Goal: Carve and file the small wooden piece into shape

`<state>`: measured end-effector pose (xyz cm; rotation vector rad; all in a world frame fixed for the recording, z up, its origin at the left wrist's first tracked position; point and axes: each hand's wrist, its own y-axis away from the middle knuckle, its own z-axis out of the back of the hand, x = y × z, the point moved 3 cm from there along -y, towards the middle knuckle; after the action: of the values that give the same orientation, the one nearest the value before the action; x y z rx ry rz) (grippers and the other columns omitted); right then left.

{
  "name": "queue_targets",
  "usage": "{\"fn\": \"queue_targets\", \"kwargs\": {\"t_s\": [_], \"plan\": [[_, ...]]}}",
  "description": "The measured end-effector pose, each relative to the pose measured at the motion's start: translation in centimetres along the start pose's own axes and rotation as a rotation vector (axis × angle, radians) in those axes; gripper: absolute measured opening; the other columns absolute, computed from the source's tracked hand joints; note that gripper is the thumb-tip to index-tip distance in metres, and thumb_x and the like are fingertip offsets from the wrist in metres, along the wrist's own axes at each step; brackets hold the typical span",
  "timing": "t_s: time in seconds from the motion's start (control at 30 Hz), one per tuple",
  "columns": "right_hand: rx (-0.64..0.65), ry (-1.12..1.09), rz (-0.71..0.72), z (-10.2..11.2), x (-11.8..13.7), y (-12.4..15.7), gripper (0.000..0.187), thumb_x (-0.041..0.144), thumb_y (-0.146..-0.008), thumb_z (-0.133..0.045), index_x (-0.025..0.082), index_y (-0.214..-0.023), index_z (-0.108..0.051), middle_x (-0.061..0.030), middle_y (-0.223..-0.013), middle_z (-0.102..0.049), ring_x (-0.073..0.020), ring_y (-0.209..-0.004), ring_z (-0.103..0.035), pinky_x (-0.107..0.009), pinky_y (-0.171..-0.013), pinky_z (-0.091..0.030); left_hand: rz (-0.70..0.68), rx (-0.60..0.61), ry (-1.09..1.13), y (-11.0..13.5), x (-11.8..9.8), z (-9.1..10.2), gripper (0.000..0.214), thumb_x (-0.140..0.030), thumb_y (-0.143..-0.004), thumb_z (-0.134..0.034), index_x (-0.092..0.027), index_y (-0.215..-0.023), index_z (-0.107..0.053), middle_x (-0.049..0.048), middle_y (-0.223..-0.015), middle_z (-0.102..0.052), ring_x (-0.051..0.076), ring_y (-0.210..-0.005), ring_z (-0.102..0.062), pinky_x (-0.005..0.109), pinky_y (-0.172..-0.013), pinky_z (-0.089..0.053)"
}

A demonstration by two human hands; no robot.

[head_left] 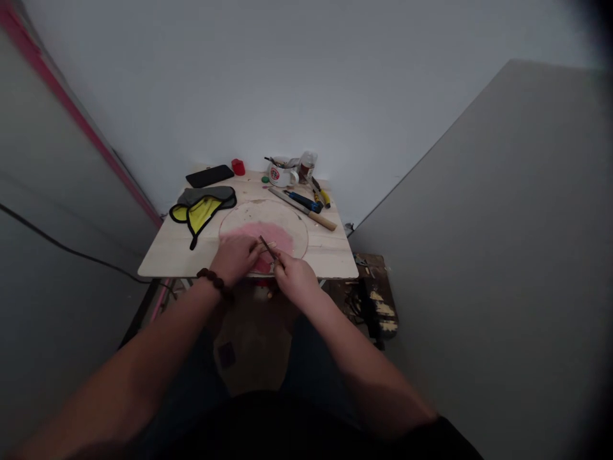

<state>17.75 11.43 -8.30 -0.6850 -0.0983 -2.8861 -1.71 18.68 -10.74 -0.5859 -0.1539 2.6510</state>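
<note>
My right hand (297,278) is closed around a slim dark tool that looks like a small file (266,245), its tip pointing up and left. Close by on the left, my left hand (234,255), with a dark beaded bracelet at the wrist, has its fingers pinched together near the tool. Whatever lies between those fingertips is too small and hidden to name. Below both hands, pink powder (256,231) covers much of a round board (282,212), with a darker pink patch at the near edge.
On the wooden table (163,255) lie a yellow and grey cloth (204,209), a black phone (209,176), a red cap (238,167), a wooden-handled file (306,211), a blue cutter (306,202) and yellow-handled pliers (322,193). A white mug (280,175) and jar (307,166) stand behind.
</note>
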Motion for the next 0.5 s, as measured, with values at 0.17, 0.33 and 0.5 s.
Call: {"fn": "queue_targets", "kwargs": {"t_s": [0.17, 0.33, 0.5], "plan": [[0.032, 0.03, -0.013, -0.15, 0.05, -0.09, 0.063, 0.03, -0.118, -0.046, 0.033, -0.18, -0.055, -0.0104, -0.134, -0.089, -0.0327, -0.112, -0.086, -0.041, -0.1, -0.063, 0.01, -0.026, 0.029, 0.1, 0.15, -0.05, 0.045, -0.051, -0.12, -0.054, -0.021, -0.093, -0.075, 0.0125, -0.097, -0.081, 0.03, -0.093, -0.071, 0.044, -0.087, -0.047], [0.034, 0.008, -0.023, -0.52, -0.21, 0.0, 0.062, 0.032, -0.118, -0.048, 0.034, -0.18, -0.055, -0.011, -0.136, -0.088, -0.0339, -0.114, -0.085, -0.043, -0.102, -0.063, 0.029, -0.015, 0.024, 0.1, 0.27, -0.12, 0.049, -0.054, -0.12, -0.051, -0.021, -0.092, -0.075, 0.0132, -0.098, -0.081, 0.031, -0.094, -0.071, 0.045, -0.09, -0.049], [0.038, 0.001, -0.025, -0.52, -0.22, -0.06, 0.061, 0.032, -0.118, -0.049, 0.033, -0.179, -0.057, -0.0108, -0.133, -0.089, -0.0326, -0.111, -0.086, -0.041, -0.1, -0.063, 0.036, 0.015, 0.004, 0.04, 0.33, -0.27, 0.049, -0.053, -0.12, -0.049, -0.022, -0.091, -0.074, 0.0137, -0.1, -0.082, 0.031, -0.096, -0.072, 0.045, -0.089, -0.05]]}}
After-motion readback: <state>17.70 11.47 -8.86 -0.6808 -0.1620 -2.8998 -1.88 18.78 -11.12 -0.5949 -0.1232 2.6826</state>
